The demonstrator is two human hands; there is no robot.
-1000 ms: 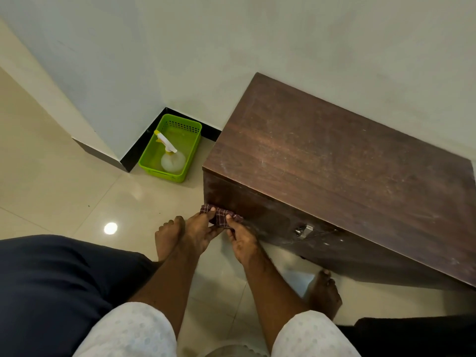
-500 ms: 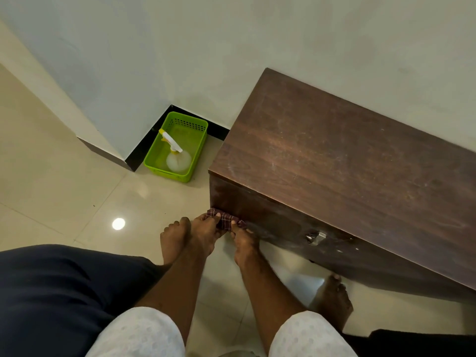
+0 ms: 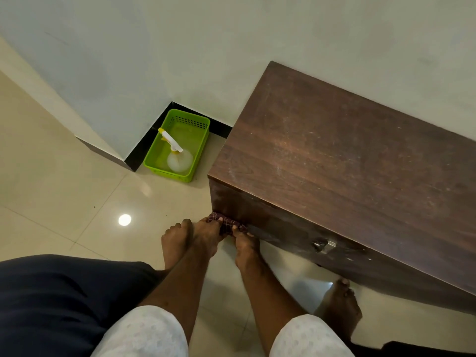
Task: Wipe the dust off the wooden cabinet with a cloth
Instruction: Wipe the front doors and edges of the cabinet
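A dark wooden cabinet [image 3: 347, 161] stands low against the wall, its top scratched and dusty, with a metal handle [image 3: 324, 245] on its front face. A small dark checked cloth [image 3: 226, 224] is pressed against the lower left corner of that front face. My left hand [image 3: 207, 237] grips the cloth's left end and my right hand [image 3: 246, 247] grips its right end, both reaching down near the floor. Most of the cloth is hidden under my fingers.
A green plastic basket [image 3: 199, 150] holding a spray bottle [image 3: 177, 155] sits on the floor in the wall corner, left of the cabinet. My bare feet [image 3: 176, 240] [image 3: 340, 305] rest on the glossy tile floor [image 3: 64, 189] beside my hands. A wall pillar juts out at left.
Both hands stay on the cloth at the cabinet's lower left front corner. My head has shifted, so the cabinet and basket slide slightly right in view.
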